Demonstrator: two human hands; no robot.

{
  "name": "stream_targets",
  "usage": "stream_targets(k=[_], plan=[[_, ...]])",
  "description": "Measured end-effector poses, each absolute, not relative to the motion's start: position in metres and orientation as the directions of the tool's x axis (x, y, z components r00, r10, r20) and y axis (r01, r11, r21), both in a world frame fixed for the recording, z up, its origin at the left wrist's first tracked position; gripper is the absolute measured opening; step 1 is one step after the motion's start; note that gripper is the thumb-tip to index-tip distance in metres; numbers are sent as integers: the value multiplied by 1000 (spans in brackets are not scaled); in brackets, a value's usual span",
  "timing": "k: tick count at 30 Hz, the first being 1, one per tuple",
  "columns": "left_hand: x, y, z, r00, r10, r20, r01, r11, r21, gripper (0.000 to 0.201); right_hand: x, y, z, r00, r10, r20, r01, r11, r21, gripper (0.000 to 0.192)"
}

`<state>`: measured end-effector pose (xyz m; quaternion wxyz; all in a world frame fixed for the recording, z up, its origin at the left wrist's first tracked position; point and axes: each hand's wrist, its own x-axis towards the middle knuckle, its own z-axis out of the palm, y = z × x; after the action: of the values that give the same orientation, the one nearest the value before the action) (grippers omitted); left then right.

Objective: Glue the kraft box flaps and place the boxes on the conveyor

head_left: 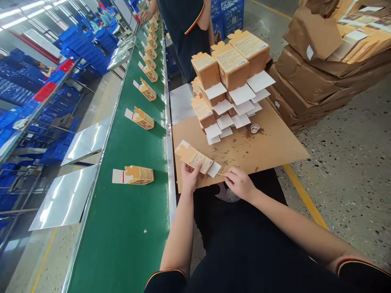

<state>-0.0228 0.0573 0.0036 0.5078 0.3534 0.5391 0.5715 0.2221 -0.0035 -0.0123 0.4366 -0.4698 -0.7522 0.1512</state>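
My left hand point(189, 177) presses a flat tan carton point(195, 158) down on the near edge of a cardboard work board point(275, 146). The carton's white flap point(214, 169) points toward my right hand point(240, 182), which pinches a thin stick whose tip touches that flap. A stack of several folded tan cartons point(227, 81) with white flaps hanging out stands further back on the board. A small clear cup point(254, 128) sits beside brown stains on the board.
A green conveyor belt point(128, 236) runs along my left, carrying several tan cartons such as the nearest carton point(134, 175). Another person point(186, 28) stands at the far end. Brown wrapped bundles point(320, 69) are stacked at the right; blue crates point(82, 49) fill the left background.
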Motion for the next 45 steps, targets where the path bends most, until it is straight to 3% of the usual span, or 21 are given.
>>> stream_targets(k=[5,10,19,25,30,33,37,45], plan=[[-19,54,7,-207,975,-81,-139,53,989,82,213,-6,-30,-334,814,475,626,568,-534,28],[-11,49,6,-186,980,-68,-96,50,994,86,217,-3,-31,-298,830,471,712,522,-470,37],[12,24,-2,-233,968,92,107,-68,992,87,258,-5,-8,-6,874,486,620,385,-684,25],[17,21,-8,-278,950,146,275,-67,959,84,276,-32,1,106,873,477,586,332,-739,26],[7,19,2,-350,936,47,157,9,988,93,272,-40,4,103,889,446,548,324,-772,25],[-28,9,13,-464,885,34,109,19,994,94,278,-41,7,117,889,443,528,321,-786,25],[-101,-14,27,-628,763,151,181,-45,982,87,293,-38,8,138,884,446,544,309,-780,24],[-193,-46,21,-818,569,82,189,133,973,100,291,-20,13,65,862,502,525,398,-752,18]])
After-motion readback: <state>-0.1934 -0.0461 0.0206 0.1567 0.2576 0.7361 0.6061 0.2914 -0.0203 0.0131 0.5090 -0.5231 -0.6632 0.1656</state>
